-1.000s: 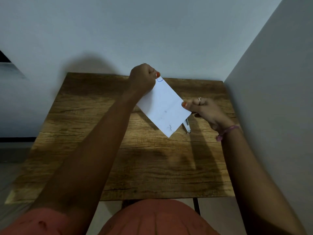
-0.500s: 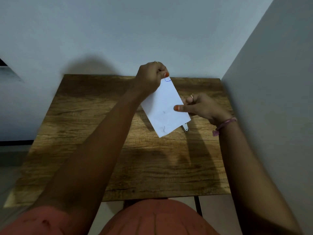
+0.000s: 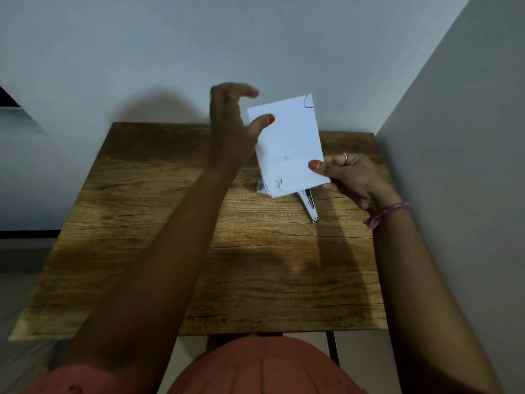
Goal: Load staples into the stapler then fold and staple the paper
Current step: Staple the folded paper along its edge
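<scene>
A folded white paper stands almost upright above the far right of the wooden table. My right hand pinches its lower right edge between thumb and fingers. My left hand is beside the paper's left edge, fingers spread and blurred, its thumb tip over the paper's upper left part; whether it touches is unclear. A metal stapler lies on the table under the paper, mostly hidden. A small blue-grey object, perhaps a staple box, peeks out at the paper's lower left corner.
The table sits in a corner, with a wall behind it and another close on the right. My orange-clothed body is at the table's near edge.
My left hand has let go of the paper's top corner and spread its fingers. The paper has turned from tilted to nearly upright, held by my right hand alone.
</scene>
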`<state>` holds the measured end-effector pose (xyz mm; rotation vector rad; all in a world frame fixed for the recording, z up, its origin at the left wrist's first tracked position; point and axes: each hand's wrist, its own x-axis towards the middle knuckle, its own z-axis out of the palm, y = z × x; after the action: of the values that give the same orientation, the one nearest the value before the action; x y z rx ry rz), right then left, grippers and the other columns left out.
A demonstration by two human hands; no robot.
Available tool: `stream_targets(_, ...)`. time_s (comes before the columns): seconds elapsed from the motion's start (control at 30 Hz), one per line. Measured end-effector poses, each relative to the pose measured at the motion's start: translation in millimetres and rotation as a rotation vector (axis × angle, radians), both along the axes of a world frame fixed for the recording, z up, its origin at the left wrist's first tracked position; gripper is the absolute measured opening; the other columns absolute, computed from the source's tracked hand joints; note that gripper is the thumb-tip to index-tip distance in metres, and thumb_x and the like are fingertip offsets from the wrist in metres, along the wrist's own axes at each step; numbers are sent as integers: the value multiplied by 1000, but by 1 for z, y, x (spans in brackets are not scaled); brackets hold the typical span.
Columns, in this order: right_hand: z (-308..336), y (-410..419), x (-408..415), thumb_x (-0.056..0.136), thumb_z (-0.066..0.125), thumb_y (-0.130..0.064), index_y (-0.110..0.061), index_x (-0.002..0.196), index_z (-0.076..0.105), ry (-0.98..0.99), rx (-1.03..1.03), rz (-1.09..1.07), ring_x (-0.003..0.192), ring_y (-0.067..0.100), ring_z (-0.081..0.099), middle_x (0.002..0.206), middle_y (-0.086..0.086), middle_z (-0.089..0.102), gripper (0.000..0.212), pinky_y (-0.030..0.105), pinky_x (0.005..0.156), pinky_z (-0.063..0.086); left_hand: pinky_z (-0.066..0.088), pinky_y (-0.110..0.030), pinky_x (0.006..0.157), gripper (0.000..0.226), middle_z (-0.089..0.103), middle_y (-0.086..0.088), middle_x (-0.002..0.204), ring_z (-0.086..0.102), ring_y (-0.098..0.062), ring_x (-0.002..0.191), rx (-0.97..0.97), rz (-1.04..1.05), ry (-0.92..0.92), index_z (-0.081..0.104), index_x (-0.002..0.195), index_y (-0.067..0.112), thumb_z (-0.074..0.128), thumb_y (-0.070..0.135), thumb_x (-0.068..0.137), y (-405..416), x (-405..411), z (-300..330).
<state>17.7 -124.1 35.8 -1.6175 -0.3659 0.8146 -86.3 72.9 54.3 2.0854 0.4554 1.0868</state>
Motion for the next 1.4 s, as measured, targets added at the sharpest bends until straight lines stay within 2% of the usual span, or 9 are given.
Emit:
stream_targets(0.23,-8,6,2,81,71,-12,-9,87,73,38,66,-52,83,13,72,87,4,76,6,18,62,57,55,-46,83,25,71,5,106,65,-15,101,-999,-472,61,69,94,21,60,-2,88,-30,-25,-55)
stream_targets(0.47,-18,4,13,79,71,-3,-5,105,69,27,37,22,90,20,72,101,13,73,27,30,78,59,57,-25,66,35,59,-9,130,61,-24,110,-920,-418,188,66,105,23,65,-5,83,-28,-29,-55)
stream_targets(0.6,-34,1,17,84,67,-2,2,114,64,7,41,-124,85,15,72,95,8,74,31,18,63,57,60,-36,75,36,53,-7,136,58,-22,115,-843,-307,188,63,112,20,63,-4,85,-25,-28,-54)
stream_targets(0.8,-96,27,-7,79,73,-44,-5,114,63,-489,-650,5,100,26,61,113,16,63,53,37,85,52,56,-40,84,44,52,-11,136,55,-24,119,-845,-297,130,59,121,15,63,-8,84,-18,-24,-52)
stream_targets(0.9,-109,34,-11,89,64,-32,-5,123,59,-582,-725,-34,111,28,56,123,15,58,44,38,97,47,56,-40,85,44,52,-9,137,56,-22,118,-846,-321,104,60,118,19,62,-9,84,-18,-21,-48)
stream_targets(1.03,-90,20,-8,96,53,-16,-5,118,59,-52,-325,-125,82,21,57,107,16,62,25,25,63,49,57,-33,81,44,54,-9,135,58,-15,113,-844,-358,34,60,113,22,61,-11,84,-18,-18,-40)
stream_targets(1.17,-54,2,-16,90,50,-16,-4,113,56,604,357,-67,84,20,60,97,12,61,26,33,73,58,57,-33,79,45,57,-10,133,58,-19,115,-833,-383,1,60,115,22,61,-10,84,-19,-14,-34)
stream_targets(1.27,-34,3,-23,87,48,-22,-6,107,63,700,516,45,86,21,70,94,9,68,30,40,77,59,58,-32,76,46,61,-10,127,63,-15,107,-834,-410,-1,60,119,19,62,-10,83,-23,-10,-28)
stream_targets(1.4,-16,12,-28,91,48,-29,-6,106,56,558,523,100,67,11,62,92,7,62,29,22,57,52,59,-41,78,47,69,-1,106,69,-16,92,-769,-411,24,60,119,21,63,-9,83,-25,-6,-20)
